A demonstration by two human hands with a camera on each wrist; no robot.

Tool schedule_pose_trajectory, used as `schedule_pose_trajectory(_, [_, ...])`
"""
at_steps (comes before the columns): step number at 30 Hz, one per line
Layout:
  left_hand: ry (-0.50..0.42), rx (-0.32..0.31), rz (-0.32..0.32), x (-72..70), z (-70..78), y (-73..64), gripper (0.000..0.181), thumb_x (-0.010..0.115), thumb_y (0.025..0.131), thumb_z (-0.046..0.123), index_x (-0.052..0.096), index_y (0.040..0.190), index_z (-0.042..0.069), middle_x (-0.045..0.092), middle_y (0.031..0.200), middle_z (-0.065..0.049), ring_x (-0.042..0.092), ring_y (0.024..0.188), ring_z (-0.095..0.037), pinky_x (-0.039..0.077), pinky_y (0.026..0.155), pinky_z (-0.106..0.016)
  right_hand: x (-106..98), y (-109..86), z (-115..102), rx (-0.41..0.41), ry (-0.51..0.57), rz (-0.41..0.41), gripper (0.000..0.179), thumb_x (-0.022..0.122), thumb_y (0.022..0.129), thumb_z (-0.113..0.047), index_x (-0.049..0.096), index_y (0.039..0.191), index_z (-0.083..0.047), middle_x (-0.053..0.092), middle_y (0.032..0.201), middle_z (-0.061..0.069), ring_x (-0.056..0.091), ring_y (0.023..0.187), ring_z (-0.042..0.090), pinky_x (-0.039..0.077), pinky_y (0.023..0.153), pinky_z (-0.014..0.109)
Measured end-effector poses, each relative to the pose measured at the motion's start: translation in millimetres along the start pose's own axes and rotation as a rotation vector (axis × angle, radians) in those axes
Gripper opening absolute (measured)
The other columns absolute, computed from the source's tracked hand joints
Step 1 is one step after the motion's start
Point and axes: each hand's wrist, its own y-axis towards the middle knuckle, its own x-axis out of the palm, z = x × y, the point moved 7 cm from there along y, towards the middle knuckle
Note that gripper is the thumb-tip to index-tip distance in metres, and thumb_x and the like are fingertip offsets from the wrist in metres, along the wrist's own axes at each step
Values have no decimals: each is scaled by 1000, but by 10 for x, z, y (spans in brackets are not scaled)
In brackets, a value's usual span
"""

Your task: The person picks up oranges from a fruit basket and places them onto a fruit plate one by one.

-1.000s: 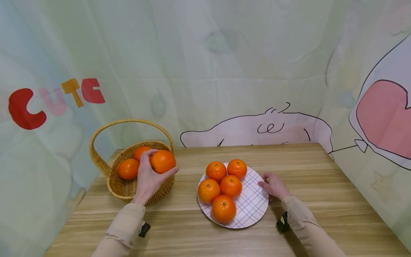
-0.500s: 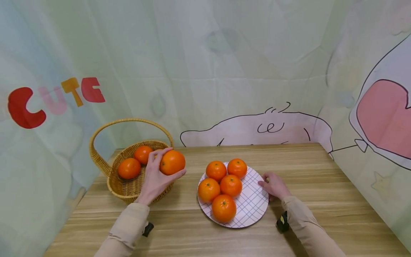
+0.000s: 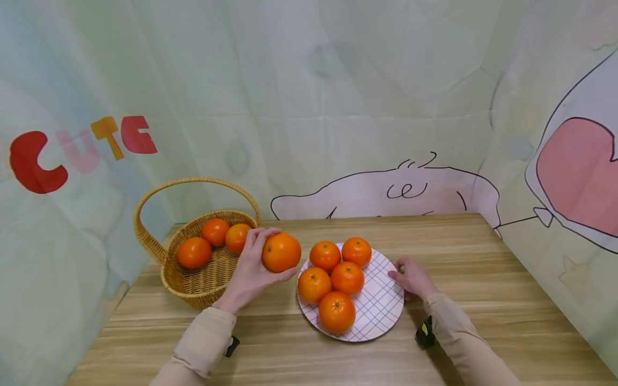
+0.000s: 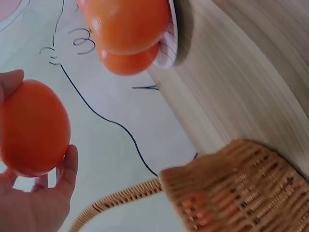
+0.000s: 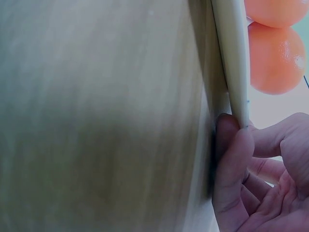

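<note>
My left hand (image 3: pixel 252 276) grips an orange (image 3: pixel 282 252) between thumb and fingers, raised between the basket and the plate. In the left wrist view the same orange (image 4: pixel 35 128) sits in the curled fingers. The wicker basket (image 3: pixel 207 295) with a tall handle holds three oranges, one of them (image 3: pixel 237 238) partly behind my hand. Several oranges (image 3: pixel 337 312) rest on the left half of a white plate (image 3: pixel 379 300) with a blue grid. My right hand (image 3: pixel 414 279) pinches the plate's right rim; in the right wrist view the fingertips (image 5: pixel 234 154) are under the plate edge (image 5: pixel 234 63).
The wooden table (image 3: pixel 270 354) carries the basket at back left and the plate near the middle. Behind stands a pale printed curtain (image 3: pixel 299 107) with cartoon drawings. The basket's arched handle (image 3: pixel 198 180) rises above its rim.
My left hand has carried the orange rightward, out from over the basket toward the plate, uncovering a third orange in the basket. My right hand has stayed at the plate rim.
</note>
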Motion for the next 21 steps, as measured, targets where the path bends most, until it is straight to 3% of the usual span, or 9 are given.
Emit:
schedule_pose_trajectory(6, [-46,23,-52,151,127,0,76,92,68,21,50,131,9,50,128,-13,57,114,-28,53,96,-47,-1,7,2,0,2,-5,22,62,99,-16,58,111,3,57,78,11,54,50,16,51,46,27])
schedule_pose_trajectory(13, [-38,34,-91,279,231,-10,76,90,69,23,51,132,7,54,126,-13,61,109,-26,55,93,-44,4,12,9,1,3,-5,23,61,99,-16,58,111,3,57,79,12,54,51,16,51,46,27])
schedule_pose_trajectory(21, [-61,29,-166,409,335,-7,79,89,72,26,51,139,11,54,134,-12,63,113,-26,55,95,-44,8,10,8,5,2,-5,23,62,99,-16,58,111,3,56,80,12,54,52,16,51,46,27])
